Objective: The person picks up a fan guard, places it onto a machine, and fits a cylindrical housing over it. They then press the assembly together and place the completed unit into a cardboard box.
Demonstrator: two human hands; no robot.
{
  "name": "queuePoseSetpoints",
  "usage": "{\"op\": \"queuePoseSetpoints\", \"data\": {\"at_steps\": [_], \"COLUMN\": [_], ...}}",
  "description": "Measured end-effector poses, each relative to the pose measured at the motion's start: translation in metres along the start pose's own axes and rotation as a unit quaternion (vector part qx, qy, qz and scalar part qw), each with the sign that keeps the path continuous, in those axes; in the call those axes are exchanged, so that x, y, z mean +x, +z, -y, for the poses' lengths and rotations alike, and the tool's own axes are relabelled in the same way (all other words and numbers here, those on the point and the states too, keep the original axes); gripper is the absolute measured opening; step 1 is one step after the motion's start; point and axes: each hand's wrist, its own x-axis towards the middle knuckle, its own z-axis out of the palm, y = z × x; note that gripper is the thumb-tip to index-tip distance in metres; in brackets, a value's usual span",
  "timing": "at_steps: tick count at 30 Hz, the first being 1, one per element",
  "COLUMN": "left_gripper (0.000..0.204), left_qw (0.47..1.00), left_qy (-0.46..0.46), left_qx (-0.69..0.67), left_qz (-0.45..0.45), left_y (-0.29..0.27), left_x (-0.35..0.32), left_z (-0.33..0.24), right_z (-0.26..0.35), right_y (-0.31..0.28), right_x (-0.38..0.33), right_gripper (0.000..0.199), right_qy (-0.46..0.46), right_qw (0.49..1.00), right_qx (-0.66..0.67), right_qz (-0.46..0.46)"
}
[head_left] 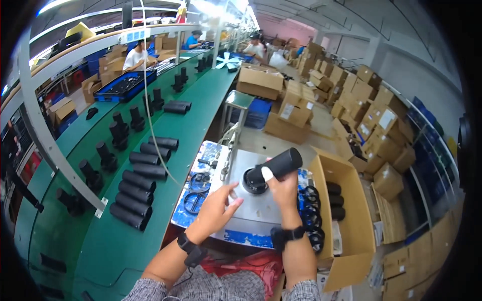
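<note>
My right hand [282, 189] gripped the black tube [273, 169] over the metal plate [251, 213], tilted far-right. My left hand [217, 204] hovered open, empty, just left. The one-handed grip looked loose; the tube might slip onto the rings [311, 210].

black cylindrical tube [275, 168], tilted, held above metal plate [261, 213]

The right hand [282, 188] wraps the black tube [273, 169], hiding its middle and how the round cap end joins. Under the left hand [215, 206], part of the metal plate [251, 210] is covered. At 12 o'clock, the far workers [135, 56] are too small to tell what they handle — at 3 o'clock, the open carton [351, 215] hides most of its dark tubes [335, 200].
</note>
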Motion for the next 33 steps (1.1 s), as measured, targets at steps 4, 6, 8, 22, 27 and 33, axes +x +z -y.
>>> {"op": "queuePoseSetpoints", "data": {"at_steps": [4, 6, 8, 22, 27, 33], "left_gripper": [0.039, 0.033, 0.03, 0.022, 0.021, 0.02], "left_qw": [0.994, 0.991, 0.989, 0.976, 0.975, 0.972], "left_qy": [0.003, 0.05, 0.071, 0.127, 0.125, 0.129], "left_qx": [0.103, 0.12, 0.127, 0.176, 0.185, 0.194], "left_qz": [0.036, 0.031, 0.025, 0.017, 0.023, 0.021], "left_y": [0.023, 0.023, 0.022, 0.024, 0.023, 0.022], "left_x": [-0.005, -0.006, -0.007, -0.006, -0.006, -0.006], "left_z": [0.039, 0.035, 0.034, 0.035, 0.033, 0.032], "right_z": [-0.059, -0.07, -0.065, -0.055, -0.048, -0.035], "right_y": [-0.03, -0.034, -0.032, -0.031, -0.023, -0.016], "right_x": [0.029, 0.025, 0.026, 0.04, 0.033, 0.034], "right_gripper": [0.042, 0.045, 0.045, 0.059, 0.064, 0.067], "right_qy": [0.006, 0.013, 0.027, 0.08, 0.059, 0.12], "right_qw": [0.999, 0.999, 0.999, 0.947, 0.958, 0.952], "right_qx": [0.025, 0.008, -0.039, -0.286, -0.255, -0.267], "right_qz": [-0.025, -0.032, -0.012, 0.12, 0.117, 0.086]}}
